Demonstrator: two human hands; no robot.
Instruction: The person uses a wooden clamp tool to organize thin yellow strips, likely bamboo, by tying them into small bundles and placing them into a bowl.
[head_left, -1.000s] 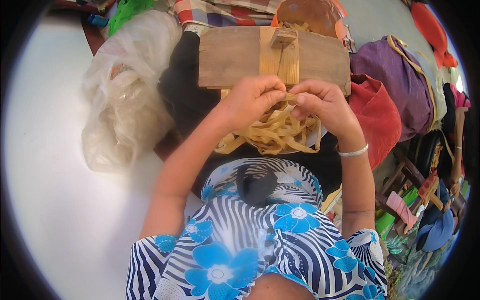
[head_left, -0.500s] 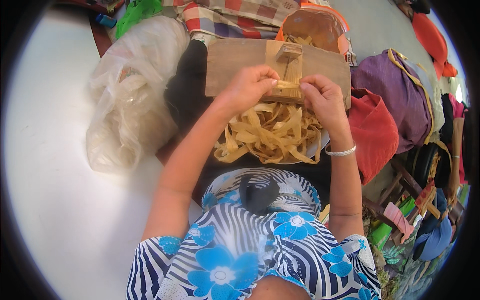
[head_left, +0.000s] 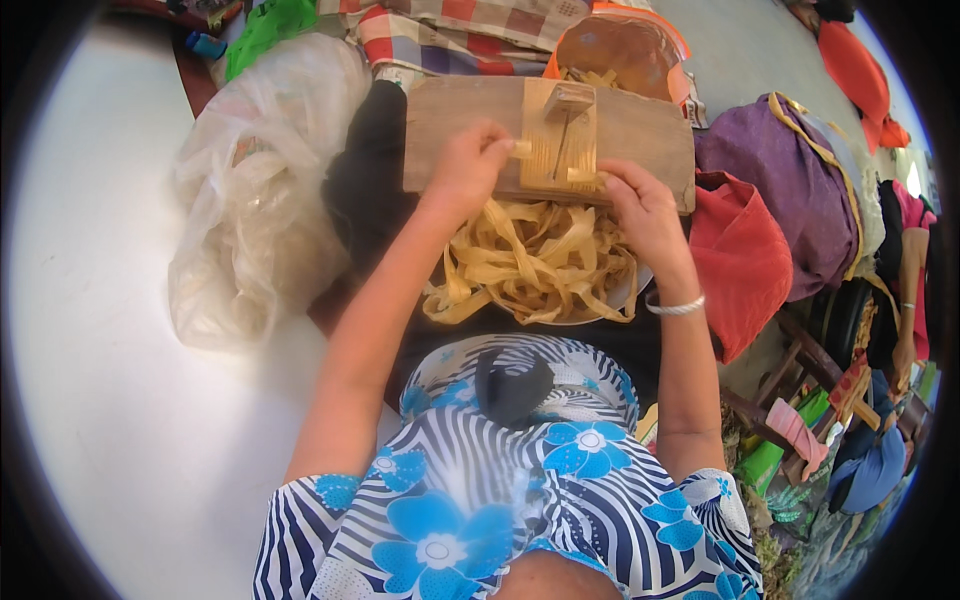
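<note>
A flat wooden board (head_left: 450, 110) lies in front of me, with a paler wooden panel (head_left: 540, 125) across its middle. On the panel sit a small wooden block (head_left: 570, 100) and a thin dark rod or blade. My left hand (head_left: 468, 168), slightly blurred, pinches a short tan strip (head_left: 521, 149) over the board's left part. At the panel's lower right, my right hand (head_left: 645, 200) pinches another short piece of tan strip (head_left: 584, 177). Nearer to me, a pile of long, curling tan strips (head_left: 540, 260) fills a pale dish (head_left: 643, 280), whose rim shows at the right.
An orange-rimmed bag (head_left: 620, 40) with tan pieces inside stands behind the board. A translucent plastic bag (head_left: 255, 200) lies to the left. Red cloth (head_left: 735, 265) and a purple sack (head_left: 780, 200) are on the right. Another person's arm (head_left: 912, 290) shows at the far right.
Half a second ago both hands held one tan strip stretched between them over the panel. Now two separate pieces show, and my left hand has moved left, away from my right.
</note>
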